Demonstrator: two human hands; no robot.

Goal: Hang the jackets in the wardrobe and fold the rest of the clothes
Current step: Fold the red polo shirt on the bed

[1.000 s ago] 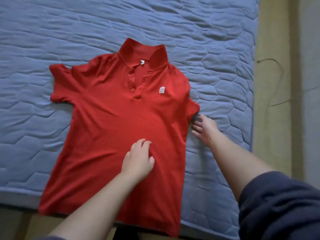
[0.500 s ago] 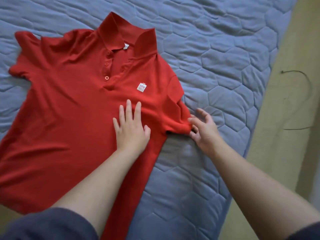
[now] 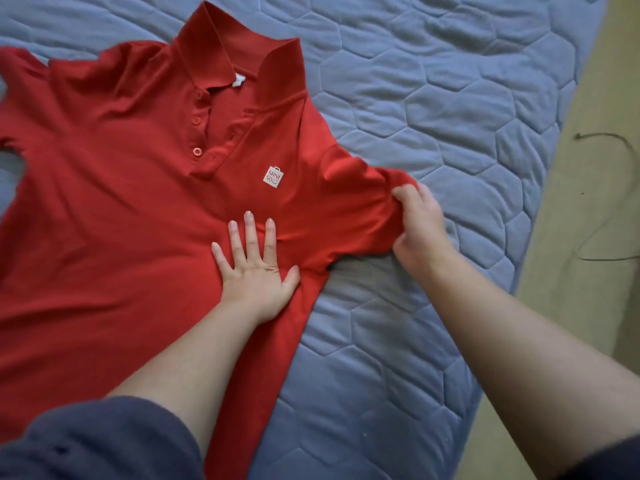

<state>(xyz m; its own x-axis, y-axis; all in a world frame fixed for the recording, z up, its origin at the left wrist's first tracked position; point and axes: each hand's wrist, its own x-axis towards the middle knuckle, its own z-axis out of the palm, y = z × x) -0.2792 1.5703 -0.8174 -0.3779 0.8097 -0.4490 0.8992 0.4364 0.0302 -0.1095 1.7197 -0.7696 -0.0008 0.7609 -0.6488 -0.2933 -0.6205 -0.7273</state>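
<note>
right hand (image 3: 420, 233): fingers and thumb are curled round the hem of the shirt's near sleeve (image 3: 363, 202), grasping it. 1 second ago this hand lay on the cover beside that sleeve, and 0.5 seconds ago its fingers had only reached the hem.
left hand (image 3: 254, 268): released and flat, fingers straight and spread, palm pressing the chest just at 6 o'clock of the white logo patch (image 3: 273, 176). 1 second ago its fingers were bent and it sat lower on the body.
sleeve: now drawn out toward 3 o'clock and taut, with creases running from the pinning palm to the grip. Before, it lay bunched against the shirt's side.
red polo shirt (image 3: 121, 209): face up on the quilted blue mattress cover (image 3: 450, 116), with the collar (image 3: 239, 53) at 12 o'clock. The hem runs out of frame at 7 o'clock, and the other sleeve is cut off at 9 o'clock.
meaning for the task: the shirt looks spread and smoothed, with no fold made yet. The gripped sleeve is probably ready to be turned in toward 9 o'clock.
risk: if the palm lifts, the pull may drag the body askew.
surroundings: the floor (image 3: 595, 237) is at 3 o'clock, with a thin dark cord (image 3: 609, 140) on it. No jacket or wardrobe is in view.
</note>
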